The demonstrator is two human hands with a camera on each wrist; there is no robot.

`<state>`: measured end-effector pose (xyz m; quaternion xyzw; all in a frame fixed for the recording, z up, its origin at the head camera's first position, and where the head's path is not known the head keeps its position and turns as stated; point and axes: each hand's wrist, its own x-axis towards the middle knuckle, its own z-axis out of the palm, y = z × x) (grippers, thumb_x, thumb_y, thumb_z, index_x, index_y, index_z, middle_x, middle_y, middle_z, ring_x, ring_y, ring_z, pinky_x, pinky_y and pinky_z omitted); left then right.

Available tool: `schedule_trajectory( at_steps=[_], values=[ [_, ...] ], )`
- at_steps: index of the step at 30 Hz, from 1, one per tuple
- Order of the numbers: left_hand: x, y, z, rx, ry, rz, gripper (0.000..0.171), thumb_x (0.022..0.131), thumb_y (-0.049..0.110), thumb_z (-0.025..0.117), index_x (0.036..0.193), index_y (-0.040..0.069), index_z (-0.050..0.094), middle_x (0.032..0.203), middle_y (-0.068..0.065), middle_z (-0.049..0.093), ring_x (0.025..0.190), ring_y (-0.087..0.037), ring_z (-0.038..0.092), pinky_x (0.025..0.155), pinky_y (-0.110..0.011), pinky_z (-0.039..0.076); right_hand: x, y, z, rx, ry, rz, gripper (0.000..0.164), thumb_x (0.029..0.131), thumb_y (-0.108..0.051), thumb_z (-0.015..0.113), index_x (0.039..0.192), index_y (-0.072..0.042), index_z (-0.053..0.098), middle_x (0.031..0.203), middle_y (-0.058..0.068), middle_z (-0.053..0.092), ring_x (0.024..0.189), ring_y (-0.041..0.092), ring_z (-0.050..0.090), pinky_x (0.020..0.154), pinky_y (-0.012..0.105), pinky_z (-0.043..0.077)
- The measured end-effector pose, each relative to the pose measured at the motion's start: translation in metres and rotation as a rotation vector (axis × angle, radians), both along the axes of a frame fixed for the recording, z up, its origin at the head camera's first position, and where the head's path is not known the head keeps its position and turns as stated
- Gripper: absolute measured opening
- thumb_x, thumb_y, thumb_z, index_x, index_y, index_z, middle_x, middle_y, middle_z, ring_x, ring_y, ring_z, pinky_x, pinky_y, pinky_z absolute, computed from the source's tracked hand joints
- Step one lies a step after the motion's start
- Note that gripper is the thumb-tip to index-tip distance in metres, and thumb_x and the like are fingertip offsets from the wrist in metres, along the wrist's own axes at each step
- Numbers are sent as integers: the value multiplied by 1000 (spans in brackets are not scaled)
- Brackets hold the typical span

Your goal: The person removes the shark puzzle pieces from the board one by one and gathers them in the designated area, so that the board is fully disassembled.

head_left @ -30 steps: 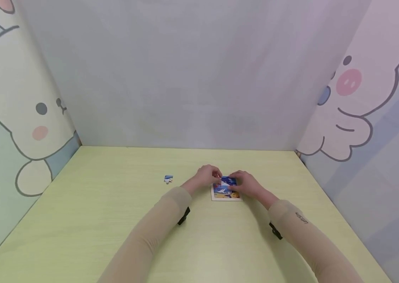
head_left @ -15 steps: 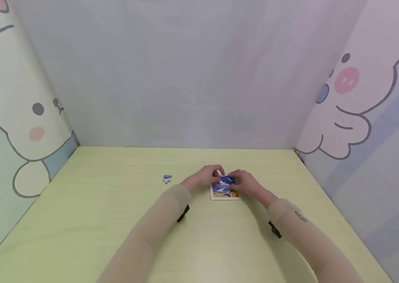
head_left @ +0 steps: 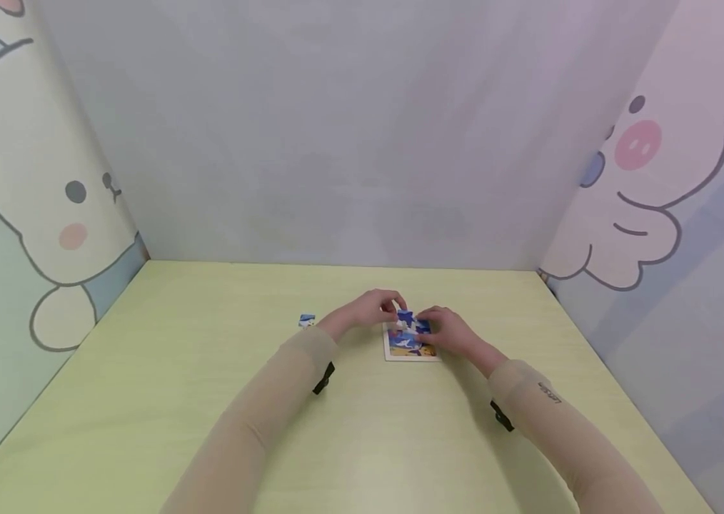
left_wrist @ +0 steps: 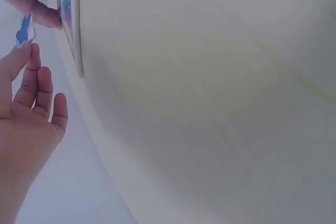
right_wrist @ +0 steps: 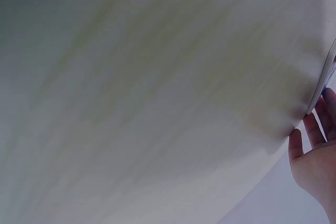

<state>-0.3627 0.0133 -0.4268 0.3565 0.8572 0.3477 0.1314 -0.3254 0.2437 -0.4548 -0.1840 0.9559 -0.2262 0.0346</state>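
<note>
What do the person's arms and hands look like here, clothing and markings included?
Long beige sleeves cover both arms, the left sleeve and the right sleeve. Small dark lettering marks the right one. A small black fitting shows near each wrist. The left hand and right hand wear no gloves.

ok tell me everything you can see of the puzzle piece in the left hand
The puzzle piece is small, thin and flat, blue and white, with an irregular edge; it looks like card. The left hand pinches it at one end between thumb and fingertip, raised and tilted. From the head camera it overlaps the puzzle board; its fine print is too small to read.
</note>
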Motion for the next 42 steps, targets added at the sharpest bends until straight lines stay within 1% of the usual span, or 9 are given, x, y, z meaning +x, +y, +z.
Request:
schedule_trajectory(
  at_steps=[3,6,14,21,27,32,38,40,42],
  values=[
    [0,-7,4,0,7,-16,22,94,17,59,115,19,60,97,1,63,90,-13,56,84,-29,45,0,0,0,0,-13,-7,53,82,-34,73,124,-4,60,126,16,57,118,35,51,101,51,38],
    [0,-14,5,-2,11,-15,21,94,20,59,115,20,60,96,3,63,93,-11,56,87,-29,44,0,0,0,5,-29,-18,53,82,-34,73,125,-5,60,127,16,56,120,35,50,102,51,36],
    [-2,-41,4,2,3,-7,19,93,20,60,112,21,63,94,5,65,90,-9,58,84,-29,45,0,1,0,15,-7,-2,54,83,-34,72,126,-4,59,128,18,55,120,38,49,101,52,36],
    [-3,-72,2,9,-11,84,18,92,19,62,110,22,64,92,5,65,89,-11,58,81,-31,45,2,0,0,0,4,9,53,83,-32,73,125,-3,59,127,18,55,119,38,49,101,51,37],
    [-1,-94,-1,12,-21,116,18,91,17,64,109,18,65,91,3,66,88,-13,59,80,-31,46,1,0,-1,8,7,12,53,83,-31,73,125,-3,59,127,19,55,119,38,50,101,51,37],
    [0,-106,-5,-21,-27,156,18,90,15,64,108,17,66,91,2,66,86,-13,58,77,-29,45,0,0,0,5,-7,2,54,83,-33,72,126,-3,59,129,18,54,121,38,48,102,51,36],
    [2,-117,-12,-35,-98,209,18,90,12,64,107,14,65,88,-2,64,75,-16,53,64,-27,44,1,0,1,8,-9,7,53,83,-32,72,126,-3,59,129,18,54,121,38,48,102,51,36],
    [2,-120,-15,-42,-105,226,17,90,11,63,107,14,65,88,-3,63,73,-16,52,63,-27,44,1,0,2,6,-13,5,53,83,-31,72,126,-4,59,129,18,54,121,38,48,102,51,36],
    [1,-122,-17,-50,-94,239,17,90,10,63,107,13,64,87,-3,62,73,-15,52,64,-27,44,2,0,2,3,-18,-2,53,83,-31,73,126,-4,59,129,17,54,121,37,48,102,50,36]
  ],
)
